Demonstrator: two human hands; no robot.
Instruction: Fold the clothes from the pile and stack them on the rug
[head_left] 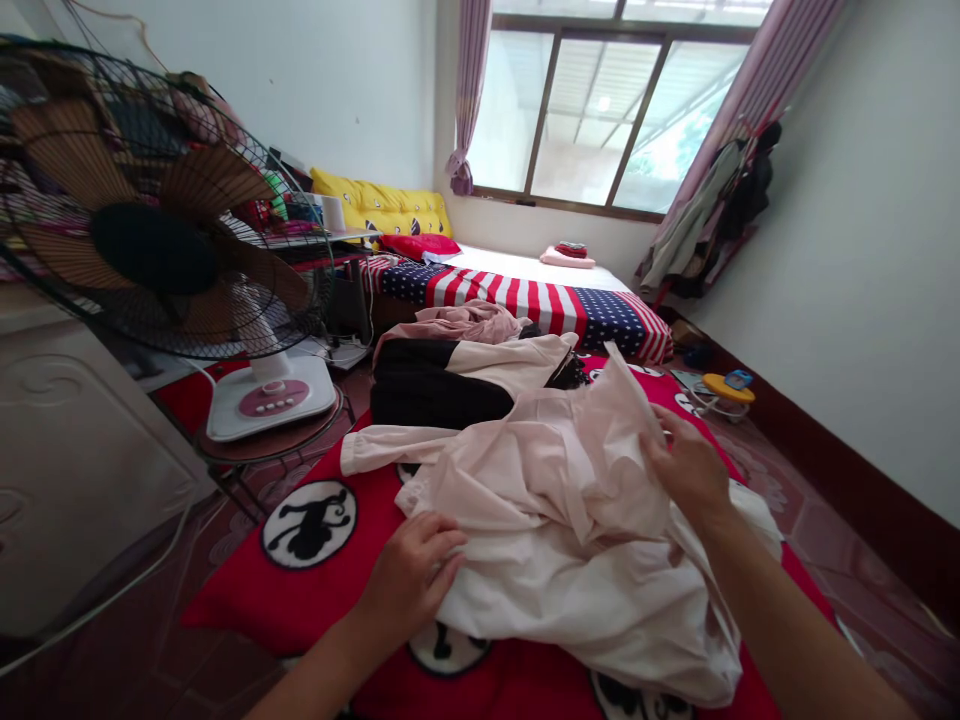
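**Pale garment bunched on a red blanket**

The left hand [411, 580] pinches the soft, crumpled pink garment [570, 520] at its near edge; the right hand [686, 465] grips a raised fold. It sprawls across the red blanket [300, 590], one sleeve pointing left toward the fan [150, 240]. No writing is legible.

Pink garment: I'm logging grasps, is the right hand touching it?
Touching. The head view shows the right hand pinching a raised fold of the pink garment.

One pale pink cloth garment [570, 500] and one black-and-cream clothes heap [442, 390] lay on the red printed blanket [247, 590], one black-caged fan [161, 250] beside it.
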